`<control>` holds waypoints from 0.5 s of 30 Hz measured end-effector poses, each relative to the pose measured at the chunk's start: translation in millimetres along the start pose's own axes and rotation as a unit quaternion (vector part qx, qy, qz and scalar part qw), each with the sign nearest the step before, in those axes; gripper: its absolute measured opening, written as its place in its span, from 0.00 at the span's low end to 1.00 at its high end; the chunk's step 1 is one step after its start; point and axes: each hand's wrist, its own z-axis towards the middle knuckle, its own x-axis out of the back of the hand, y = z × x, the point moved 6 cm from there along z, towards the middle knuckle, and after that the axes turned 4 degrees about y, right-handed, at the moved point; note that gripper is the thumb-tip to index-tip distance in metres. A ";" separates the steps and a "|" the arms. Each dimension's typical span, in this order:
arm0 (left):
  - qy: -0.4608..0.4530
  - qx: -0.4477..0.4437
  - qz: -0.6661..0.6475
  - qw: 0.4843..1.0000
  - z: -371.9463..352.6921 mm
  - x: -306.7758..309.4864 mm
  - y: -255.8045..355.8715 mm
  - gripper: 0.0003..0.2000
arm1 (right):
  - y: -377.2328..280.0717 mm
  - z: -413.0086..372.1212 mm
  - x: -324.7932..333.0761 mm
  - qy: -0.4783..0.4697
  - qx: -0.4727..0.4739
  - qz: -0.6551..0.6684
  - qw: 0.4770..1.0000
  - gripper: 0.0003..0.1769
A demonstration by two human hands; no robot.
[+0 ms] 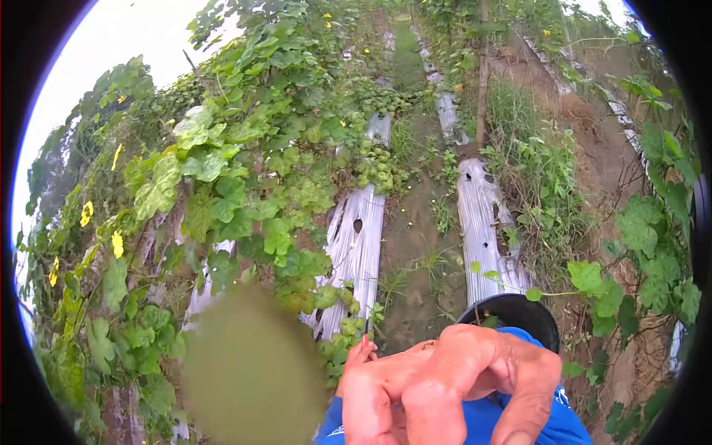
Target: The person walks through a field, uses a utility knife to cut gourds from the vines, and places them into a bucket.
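While one hand (452, 378) curls its fingers (523, 404), hold unclear, one bucket (519, 308), two near silver strips (356, 237)

A: What sits low in the frame, right of centre?
B: A black round bucket (519, 308). Its mouth is open upward and its lower half is hidden.
A: And at lower left?
B: A broad green leaf (252, 363). It is dull olive, blurred and very close to the camera.

Curled hand (452, 378) sits low in frame over blue sleeve (571, 426), near black bucket (512, 308). Leafy vines (245, 148) with yellow flowers (117, 243) flank silver mulch strips (356, 237) and dirt path (415, 245).
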 end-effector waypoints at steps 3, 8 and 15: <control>-0.012 0.016 -0.002 1.000 44.5 -22.9 20.3 0.14 | -46.0 6.1 57.6 -0.006 -0.057 -0.053 0.997 0.18; -0.016 0.053 -0.037 0.998 142.0 -27.9 18.5 0.13 | -100.0 -2.2 189.6 0.150 -0.074 -0.076 0.983 0.09; 0.007 0.072 -0.051 0.996 334.3 -22.7 69.0 0.12 | -166.3 -6.2 427.8 0.370 -0.126 -0.188 0.901 0.13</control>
